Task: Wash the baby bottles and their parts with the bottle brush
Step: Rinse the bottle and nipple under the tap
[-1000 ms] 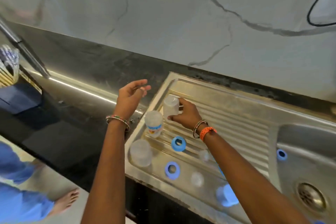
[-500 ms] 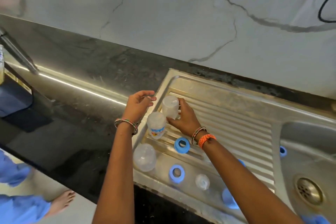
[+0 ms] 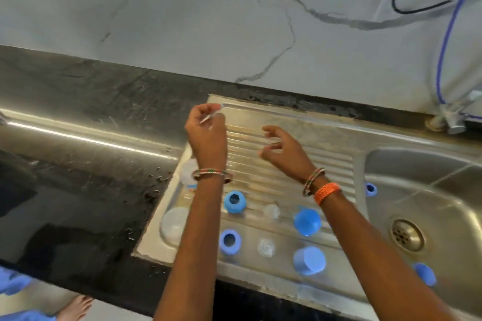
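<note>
— Bottle parts lie on the steel draining board [image 3: 300, 135], left of the sink basin [image 3: 430, 203]: two blue collars, one on the ribs [image 3: 234, 202] and one nearer the front edge [image 3: 229, 241], two blue caps [image 3: 307, 221] [image 3: 309, 260], and two clear teats [image 3: 271, 210] [image 3: 266, 247] between them. Do you see the bottles?

— Two clear bottles, I think, both upside down: one [image 3: 174, 224] at the front left corner of the board, the other [image 3: 189, 174] half hidden behind the left wrist. No brush is visible to me.

— And the hands?

— The left hand [image 3: 206, 133] is above the far left corner of the board, its fingers curled, pinching something small and clear; it is too blurred to say what. The right hand [image 3: 284, 150] hovers over the ribs with loosely bent fingers, holding nothing.

— What step is this, in your opinion?

— Probably setting washed pieces out to drain. To do it well, I would put the small piece down on the ribs with its opening downward, apart from the other pieces, so that water runs toward the basin.

— One more collar [image 3: 370, 188] and a blue cap [image 3: 425, 274] are inside the basin.

— Yes, these perhaps still wait for washing.
</note>
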A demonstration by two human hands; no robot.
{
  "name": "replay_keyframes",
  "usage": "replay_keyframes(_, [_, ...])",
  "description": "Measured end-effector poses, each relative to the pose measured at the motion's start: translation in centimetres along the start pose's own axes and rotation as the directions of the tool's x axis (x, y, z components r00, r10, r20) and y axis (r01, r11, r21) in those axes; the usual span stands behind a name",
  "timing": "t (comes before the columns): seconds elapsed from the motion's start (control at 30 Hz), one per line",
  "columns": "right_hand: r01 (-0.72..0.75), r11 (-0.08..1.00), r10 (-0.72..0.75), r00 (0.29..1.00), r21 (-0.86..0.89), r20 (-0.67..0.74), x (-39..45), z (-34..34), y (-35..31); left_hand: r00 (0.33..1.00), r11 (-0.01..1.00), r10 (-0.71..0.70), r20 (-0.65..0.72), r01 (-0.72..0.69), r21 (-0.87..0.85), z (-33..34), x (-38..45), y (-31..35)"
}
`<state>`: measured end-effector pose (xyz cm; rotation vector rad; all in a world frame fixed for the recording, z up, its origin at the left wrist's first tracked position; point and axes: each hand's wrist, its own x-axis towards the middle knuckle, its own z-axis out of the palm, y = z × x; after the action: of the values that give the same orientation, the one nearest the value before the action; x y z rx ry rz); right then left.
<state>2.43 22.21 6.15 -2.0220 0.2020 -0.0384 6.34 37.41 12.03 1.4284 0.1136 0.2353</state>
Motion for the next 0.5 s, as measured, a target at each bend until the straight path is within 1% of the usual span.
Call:
replay_keyframes(0.03, [-0.004, 1.000, 0.003, 0.999, -0.006, -0.052, -0.5, -2.7, 0.8, 0.998, 0.999, -0.022, 0.050, 0.024, -0.038, 2.4, -1.2, 0.0])
replay_keyframes(0.1, [-0.071, 0.997, 0.069, 0.976, -0.006, -0.206, -1.9, -8.6, 3.8, 0.972, 0.996, -0.081, 0.219, 0.087, -0.015, 7.6, -4.1, -0.8])
replay_keyframes(0.17, [-0.205, 0.979, 0.192, 0.920, -0.002, -0.341, -3.4, -14.1, 8.4, 0.914, 0.985, -0.170, 0.369, 0.154, 0.071, 12.5, -6.9, -2.8])
replay_keyframes(0.23, [-0.354, 0.927, 0.283, 0.877, -0.124, -0.388, -4.7, -18.0, 13.6, 0.851, 0.960, -0.275, 0.447, 0.215, 0.181, 16.5, -9.2, -5.4])
replay_keyframes(0.27, [-0.411, 0.889, 0.315, 0.869, -0.203, -0.382, -5.3, -19.6, 16.6, 0.820, 0.944, -0.325, 0.471, 0.247, 0.221, 18.5, -10.5, -6.9])
replay_keyframes(0.33, [-0.450, 0.829, 0.355, 0.882, -0.333, -0.309, -5.7, -21.1, 21.1, 0.785, 0.917, -0.392, 0.480, 0.291, 0.272, 21.6, -12.5, -9.6])
replay_keyframes(0.37, [-0.442, 0.807, 0.371, 0.895, -0.392, -0.246, -5.7, -21.1, 22.8, 0.775, 0.902, -0.423, 0.470, 0.314, 0.295, 22.6, -13.4, -10.8])
replay_keyframes(0.43, [-0.363, 0.790, 0.368, 0.925, -0.494, -0.091, -5.2, -20.5, 25.8, 0.763, 0.876, -0.472, 0.441, 0.350, 0.333, 24.6, -14.9, -13.0])
replay_keyframes(0.5, [-0.322, 0.770, 0.384, 0.923, -0.551, -0.003, -4.2, -19.8, 28.2, 0.763, 0.857, -0.502, 0.407, 0.375, 0.354, 25.9, -16.1, -15.0])
